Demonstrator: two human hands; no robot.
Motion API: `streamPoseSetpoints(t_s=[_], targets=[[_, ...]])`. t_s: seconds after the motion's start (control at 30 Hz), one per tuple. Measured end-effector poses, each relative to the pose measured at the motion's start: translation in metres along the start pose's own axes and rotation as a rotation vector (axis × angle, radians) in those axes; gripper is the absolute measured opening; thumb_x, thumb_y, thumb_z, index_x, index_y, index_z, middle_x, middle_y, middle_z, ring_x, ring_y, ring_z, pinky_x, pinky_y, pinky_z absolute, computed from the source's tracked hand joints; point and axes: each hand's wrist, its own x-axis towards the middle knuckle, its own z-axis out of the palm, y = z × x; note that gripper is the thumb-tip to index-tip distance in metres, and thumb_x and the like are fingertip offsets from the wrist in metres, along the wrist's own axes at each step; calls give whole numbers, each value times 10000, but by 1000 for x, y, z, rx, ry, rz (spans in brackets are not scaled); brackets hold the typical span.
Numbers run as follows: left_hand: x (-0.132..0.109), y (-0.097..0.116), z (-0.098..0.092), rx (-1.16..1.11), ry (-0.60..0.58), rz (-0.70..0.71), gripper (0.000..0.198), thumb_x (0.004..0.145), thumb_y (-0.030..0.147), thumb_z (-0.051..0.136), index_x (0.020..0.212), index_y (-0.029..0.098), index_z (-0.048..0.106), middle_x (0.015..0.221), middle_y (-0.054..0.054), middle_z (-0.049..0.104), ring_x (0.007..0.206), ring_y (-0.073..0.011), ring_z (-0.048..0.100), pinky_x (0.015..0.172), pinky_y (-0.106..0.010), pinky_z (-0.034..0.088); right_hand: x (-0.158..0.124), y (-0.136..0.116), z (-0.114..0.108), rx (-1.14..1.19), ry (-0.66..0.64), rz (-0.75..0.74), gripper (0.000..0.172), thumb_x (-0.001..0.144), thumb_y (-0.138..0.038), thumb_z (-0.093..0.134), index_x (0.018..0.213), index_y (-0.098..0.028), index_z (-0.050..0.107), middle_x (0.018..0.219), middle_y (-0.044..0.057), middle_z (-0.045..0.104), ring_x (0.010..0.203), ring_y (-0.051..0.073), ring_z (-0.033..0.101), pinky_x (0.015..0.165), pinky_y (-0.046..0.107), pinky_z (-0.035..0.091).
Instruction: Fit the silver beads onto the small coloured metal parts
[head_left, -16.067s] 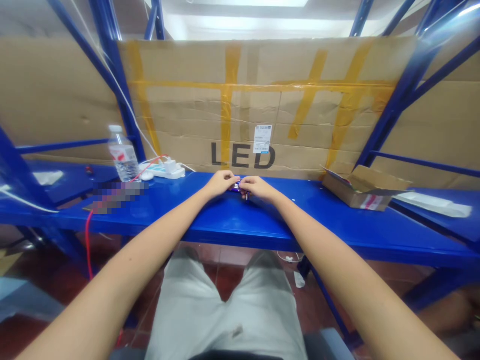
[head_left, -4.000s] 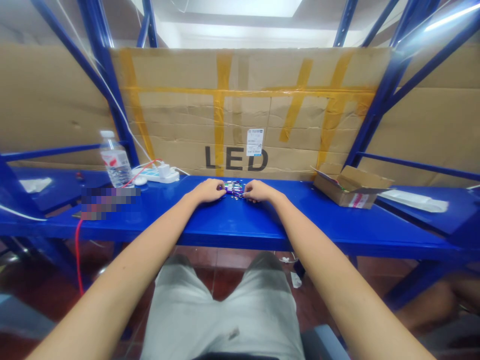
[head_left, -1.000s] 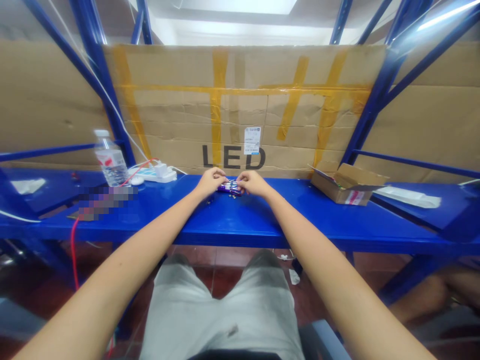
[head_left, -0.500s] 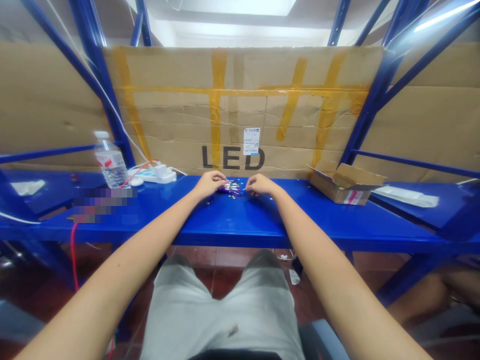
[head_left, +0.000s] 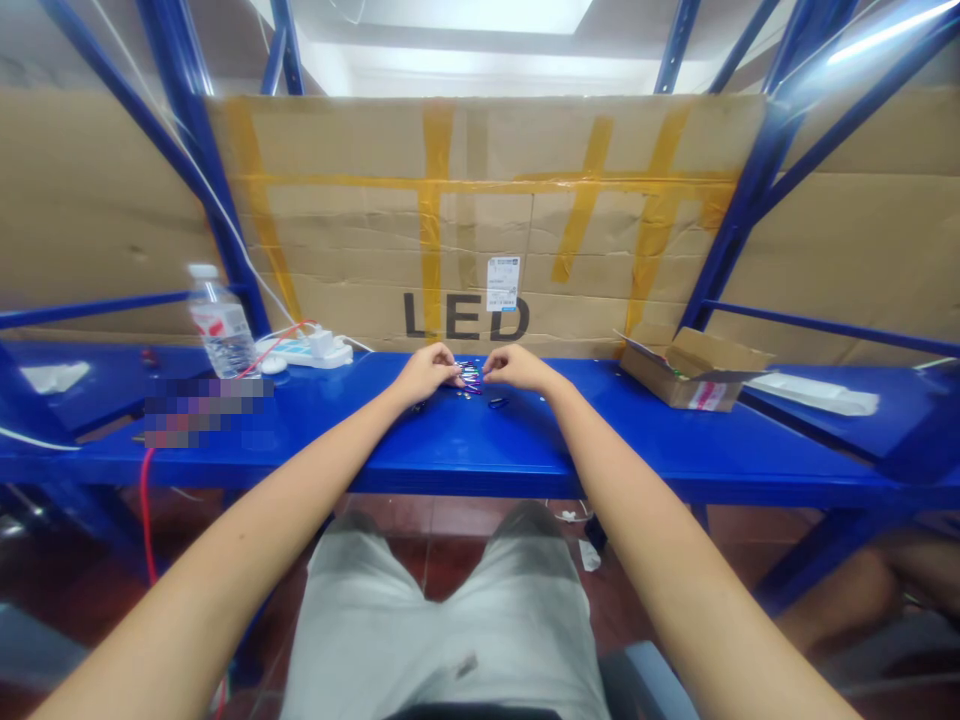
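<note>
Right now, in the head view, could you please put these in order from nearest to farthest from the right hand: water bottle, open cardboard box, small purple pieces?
From the right hand:
1. Small purple pieces: just to its left, towards the left hand.
2. Open cardboard box: off to its right.
3. Water bottle: far to its left, beyond the left hand.

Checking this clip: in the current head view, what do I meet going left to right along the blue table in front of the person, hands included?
Clear plastic bottle → white power strip → left hand → cluster of shiny purple pieces → right hand → open cardboard box.
</note>
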Motion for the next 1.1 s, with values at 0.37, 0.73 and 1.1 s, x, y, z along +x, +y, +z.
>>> streamPoseSetpoints(t_s=[0.37, 0.73, 1.1], targets=[[-1, 3, 2, 29, -157, 25, 239, 765, 276, 788, 854, 151, 605, 567, -27, 693, 584, -192, 699, 692, -309, 521, -1, -14, 22, 227, -11, -151, 53, 763, -178, 675, 780, -131, 694, 659, 2, 650, 566, 104, 534, 556, 224, 431], [0, -8, -19, 751, 36, 195, 163, 862, 227, 585, 855, 200, 746, 974, -85, 757, 930, -269, 670, 941, -392, 501, 0, 1, 3, -346, -18, 109, 70, 763, -111, 689, 793, -146, 741, 831, 76, 751, 768, 173, 654, 680, 232, 455], [6, -23, -19, 839, -97, 256, 242, 821, 177, 584, 889, 237, 809, 996, -86, 764, 994, -295, 639, 1005, -431, 466, -1, 4, -1, -369, -67, 124, 177, 712, -81, 712, 861, -162, 763, 906, 78, 764, 790, 186, 668, 639, 230, 456]])
